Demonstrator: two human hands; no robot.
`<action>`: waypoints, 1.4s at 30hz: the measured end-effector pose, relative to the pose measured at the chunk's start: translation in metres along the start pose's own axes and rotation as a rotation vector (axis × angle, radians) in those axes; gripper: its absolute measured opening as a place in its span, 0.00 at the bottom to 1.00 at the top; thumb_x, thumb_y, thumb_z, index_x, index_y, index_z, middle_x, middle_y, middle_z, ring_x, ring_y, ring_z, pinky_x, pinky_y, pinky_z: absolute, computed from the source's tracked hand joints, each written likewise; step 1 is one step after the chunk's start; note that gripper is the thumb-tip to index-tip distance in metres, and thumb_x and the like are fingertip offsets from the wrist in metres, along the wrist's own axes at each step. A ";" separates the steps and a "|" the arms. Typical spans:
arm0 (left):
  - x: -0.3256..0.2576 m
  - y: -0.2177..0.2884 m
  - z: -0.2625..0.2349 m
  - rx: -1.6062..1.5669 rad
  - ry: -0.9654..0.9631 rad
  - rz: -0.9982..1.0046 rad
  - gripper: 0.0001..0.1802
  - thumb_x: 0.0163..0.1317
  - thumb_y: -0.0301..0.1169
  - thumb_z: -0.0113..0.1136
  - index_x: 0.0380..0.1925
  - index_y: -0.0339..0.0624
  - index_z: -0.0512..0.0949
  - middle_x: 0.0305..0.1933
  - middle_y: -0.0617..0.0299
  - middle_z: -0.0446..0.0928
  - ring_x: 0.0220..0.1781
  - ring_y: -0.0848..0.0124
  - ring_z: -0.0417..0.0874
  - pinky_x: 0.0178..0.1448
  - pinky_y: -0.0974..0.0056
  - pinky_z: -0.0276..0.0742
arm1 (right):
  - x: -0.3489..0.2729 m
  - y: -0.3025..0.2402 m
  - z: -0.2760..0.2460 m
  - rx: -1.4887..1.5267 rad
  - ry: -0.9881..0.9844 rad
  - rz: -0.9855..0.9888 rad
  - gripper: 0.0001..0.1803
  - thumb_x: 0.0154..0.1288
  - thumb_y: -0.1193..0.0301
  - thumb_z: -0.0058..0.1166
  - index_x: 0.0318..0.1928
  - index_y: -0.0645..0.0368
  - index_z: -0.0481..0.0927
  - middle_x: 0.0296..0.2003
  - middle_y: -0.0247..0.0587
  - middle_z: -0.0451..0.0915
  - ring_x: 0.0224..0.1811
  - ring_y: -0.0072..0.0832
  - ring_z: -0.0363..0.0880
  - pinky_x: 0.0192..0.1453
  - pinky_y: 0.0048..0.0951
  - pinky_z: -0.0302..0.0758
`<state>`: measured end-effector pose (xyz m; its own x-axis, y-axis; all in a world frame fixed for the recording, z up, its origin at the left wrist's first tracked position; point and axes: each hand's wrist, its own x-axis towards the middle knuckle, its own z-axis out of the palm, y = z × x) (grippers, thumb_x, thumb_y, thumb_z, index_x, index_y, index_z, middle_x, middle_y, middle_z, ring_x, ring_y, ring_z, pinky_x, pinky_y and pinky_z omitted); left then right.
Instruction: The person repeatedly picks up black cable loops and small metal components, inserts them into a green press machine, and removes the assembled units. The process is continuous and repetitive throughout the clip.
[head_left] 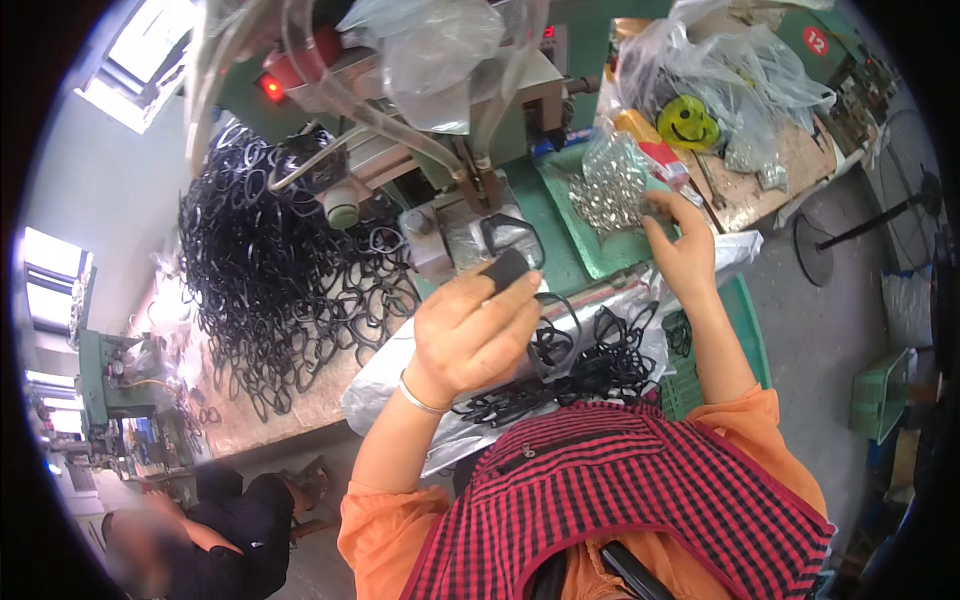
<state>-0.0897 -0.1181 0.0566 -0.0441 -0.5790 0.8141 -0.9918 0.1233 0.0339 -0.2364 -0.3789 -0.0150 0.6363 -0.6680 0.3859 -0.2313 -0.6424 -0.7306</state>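
Note:
My left hand (470,335) holds a black strap loop (512,255) up against the metal head of a green press machine (440,160), fingers pinched on the strap's flat end. My right hand (680,245) reaches to the right into a heap of small silver metal rings (610,190) lying on a green tray (590,255); its fingers touch the rings, and I cannot tell whether they hold one. A bunch of black strap loops (590,365) lies on silver sheeting (400,380) on my lap.
A big pile of black loops (280,260) covers the wooden bench (250,420) at left. Clear plastic bags (730,60) and a yellow smiley disc (688,122) sit on a board at upper right. A green crate (880,395) stands on the floor. Another person (200,535) crouches lower left.

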 end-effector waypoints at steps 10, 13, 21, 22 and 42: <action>-0.019 0.026 0.005 -0.017 0.038 -0.220 0.17 0.48 0.17 0.66 0.41 0.41 0.80 0.49 0.52 0.86 0.39 0.57 0.84 0.43 0.60 0.81 | 0.002 -0.013 0.027 -0.125 0.050 -0.100 0.05 0.58 0.75 0.64 0.36 0.59 0.85 0.34 0.44 0.83 0.39 0.40 0.82 0.48 0.37 0.78; -0.068 0.050 0.010 -0.030 0.203 -0.410 0.20 0.50 0.15 0.66 0.46 0.38 0.81 0.52 0.47 0.84 0.42 0.57 0.84 0.44 0.62 0.78 | -0.003 -0.003 0.010 -0.108 -0.041 0.014 0.05 0.57 0.75 0.62 0.36 0.58 0.84 0.36 0.44 0.84 0.43 0.45 0.81 0.49 0.43 0.76; -0.111 0.027 -0.011 -0.043 0.456 -1.001 0.10 0.70 0.17 0.53 0.49 0.32 0.78 0.52 0.52 0.81 0.53 0.65 0.81 0.60 0.62 0.77 | -0.007 -0.011 0.026 -0.339 -0.097 -0.167 0.04 0.52 0.72 0.66 0.28 0.56 0.84 0.35 0.43 0.81 0.44 0.45 0.79 0.51 0.43 0.76; -0.116 0.021 -0.020 0.001 0.465 -1.018 0.10 0.71 0.18 0.54 0.49 0.32 0.78 0.52 0.53 0.81 0.53 0.67 0.81 0.59 0.63 0.77 | -0.004 -0.012 0.028 -0.373 -0.107 -0.177 0.04 0.52 0.72 0.66 0.28 0.57 0.84 0.34 0.43 0.81 0.44 0.45 0.79 0.50 0.44 0.76; -0.192 -0.123 -0.037 0.279 -0.073 -1.492 0.16 0.56 0.41 0.71 0.32 0.37 0.88 0.31 0.54 0.86 0.28 0.64 0.83 0.39 0.61 0.78 | -0.025 0.005 -0.009 -0.247 0.205 -0.242 0.07 0.62 0.78 0.61 0.41 0.59 0.86 0.39 0.44 0.85 0.44 0.41 0.81 0.51 0.39 0.75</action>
<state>0.0455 0.0078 -0.0822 0.9919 -0.0710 0.1057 -0.1234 -0.7400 0.6612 -0.2600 -0.3680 -0.0234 0.5402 -0.5312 0.6527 -0.2783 -0.8447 -0.4572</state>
